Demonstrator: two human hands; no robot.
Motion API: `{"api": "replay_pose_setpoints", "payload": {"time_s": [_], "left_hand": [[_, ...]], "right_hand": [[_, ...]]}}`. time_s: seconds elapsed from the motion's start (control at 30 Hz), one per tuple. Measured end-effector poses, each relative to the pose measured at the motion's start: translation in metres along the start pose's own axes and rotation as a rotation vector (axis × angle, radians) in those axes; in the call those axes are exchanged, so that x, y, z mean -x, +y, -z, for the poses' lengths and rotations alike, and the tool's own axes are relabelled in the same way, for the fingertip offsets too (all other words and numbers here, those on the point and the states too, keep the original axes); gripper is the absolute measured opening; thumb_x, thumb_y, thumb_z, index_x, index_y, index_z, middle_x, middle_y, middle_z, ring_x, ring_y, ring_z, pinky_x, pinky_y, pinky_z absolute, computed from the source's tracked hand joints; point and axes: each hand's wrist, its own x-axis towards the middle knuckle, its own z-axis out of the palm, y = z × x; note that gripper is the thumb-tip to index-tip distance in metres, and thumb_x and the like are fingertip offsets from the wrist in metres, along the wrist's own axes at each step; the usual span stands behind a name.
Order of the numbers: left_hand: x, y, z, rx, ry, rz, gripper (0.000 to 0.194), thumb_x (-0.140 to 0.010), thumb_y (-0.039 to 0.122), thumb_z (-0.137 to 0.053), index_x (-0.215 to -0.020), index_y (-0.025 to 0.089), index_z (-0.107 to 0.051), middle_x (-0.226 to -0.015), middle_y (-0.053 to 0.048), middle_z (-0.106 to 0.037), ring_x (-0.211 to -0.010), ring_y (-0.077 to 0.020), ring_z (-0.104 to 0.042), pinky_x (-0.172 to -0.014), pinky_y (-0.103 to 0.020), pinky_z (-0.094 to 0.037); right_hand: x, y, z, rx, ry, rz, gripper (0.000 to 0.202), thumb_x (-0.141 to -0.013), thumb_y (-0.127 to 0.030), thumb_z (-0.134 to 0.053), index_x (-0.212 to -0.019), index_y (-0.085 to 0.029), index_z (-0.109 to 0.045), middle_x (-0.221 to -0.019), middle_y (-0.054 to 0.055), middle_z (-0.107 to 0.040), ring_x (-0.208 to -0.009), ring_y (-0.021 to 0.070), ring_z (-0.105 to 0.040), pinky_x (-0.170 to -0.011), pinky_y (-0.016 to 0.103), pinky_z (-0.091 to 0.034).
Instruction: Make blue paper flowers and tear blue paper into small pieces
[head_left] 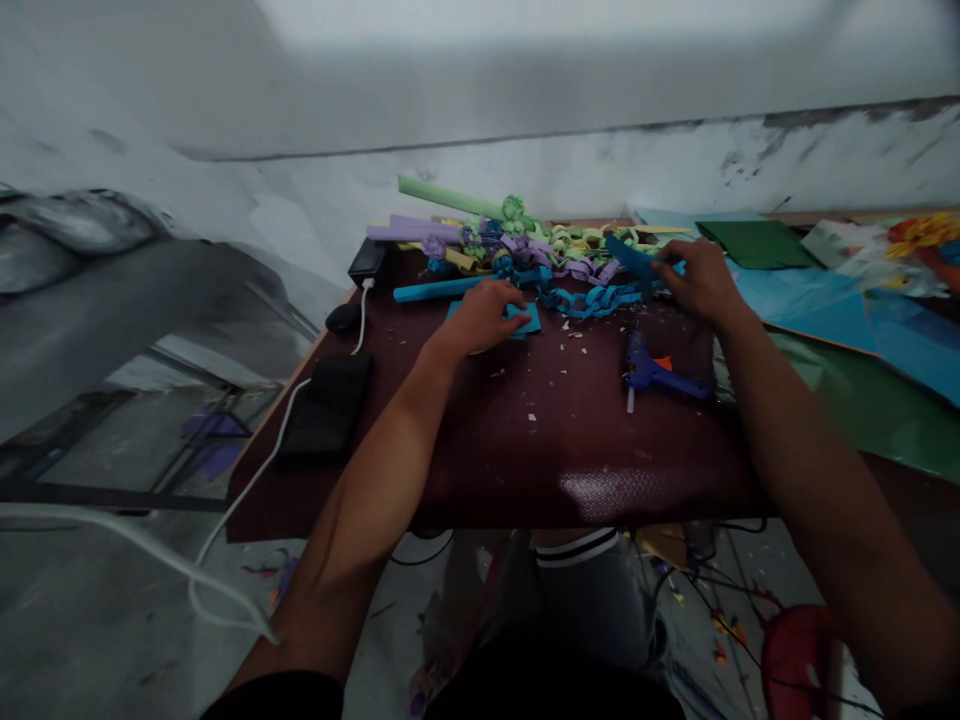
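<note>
My left hand (487, 318) rests over a small blue sheet of paper (531, 320) on the table, thumb and fingers apart. Part of that sheet is hidden underneath the palm. My right hand (697, 280) is raised at the right and pinches a blue paper piece (630, 258) between thumb and fingers. Just behind and between the hands lies a blue paper chain (592, 300). A rolled blue paper tube (431, 290) reaches out to the left of my left hand. Below my right hand, a blue glue gun (660, 378) lies on its side.
Purple (420, 232) and green paper tubes (450, 194) with paper chains lie along the back of the dark red table (525, 460). Coloured sheets (802, 300) cover the right side. A black box (326, 400) and a white cable (281, 430) are at the left. A wall (525, 180) stands behind.
</note>
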Motion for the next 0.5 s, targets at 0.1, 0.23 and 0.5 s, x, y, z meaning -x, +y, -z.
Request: {"api": "replay_pose_setpoints", "payload": {"time_s": [0.1, 0.23, 0.5], "left_hand": [[0.001, 0.013, 0.000, 0.046, 0.084, -0.063, 0.027, -0.104, 0.035, -0.082, -0.125, 0.020, -0.085, -0.133, -0.012, -0.085, -0.129, -0.0311, -0.077, -0.123, -0.047, -0.058], [0.006, 0.035, -0.012, 0.338, 0.023, -0.050, 0.049, -0.107, 0.038, -0.083, -0.152, 0.021, -0.071, -0.138, -0.014, -0.084, -0.126, -0.0297, -0.082, -0.111, -0.044, -0.066], [0.001, 0.043, -0.052, 0.589, 0.022, -0.205, 0.086, -0.095, 0.077, -0.089, -0.157, 0.024, -0.065, -0.135, -0.014, -0.083, -0.114, -0.0288, -0.086, -0.096, -0.040, -0.072]], "right_hand": [[0.002, -0.040, 0.008, -0.213, 0.156, -0.090, 0.025, -0.102, -0.047, -0.081, -0.091, -0.026, -0.071, -0.091, 0.008, -0.077, -0.083, 0.0231, -0.060, -0.079, 0.044, -0.048], [0.012, -0.098, 0.012, -0.427, 0.100, -0.070, 0.048, -0.092, -0.067, -0.094, -0.081, -0.027, -0.069, -0.076, 0.002, -0.064, -0.072, 0.0188, -0.047, -0.067, 0.042, -0.040], [0.019, -0.133, -0.008, -0.542, -0.057, -0.026, 0.060, -0.082, -0.082, -0.096, -0.080, -0.027, -0.072, -0.071, 0.002, -0.066, -0.068, 0.0202, -0.058, -0.060, 0.039, -0.048]]}}
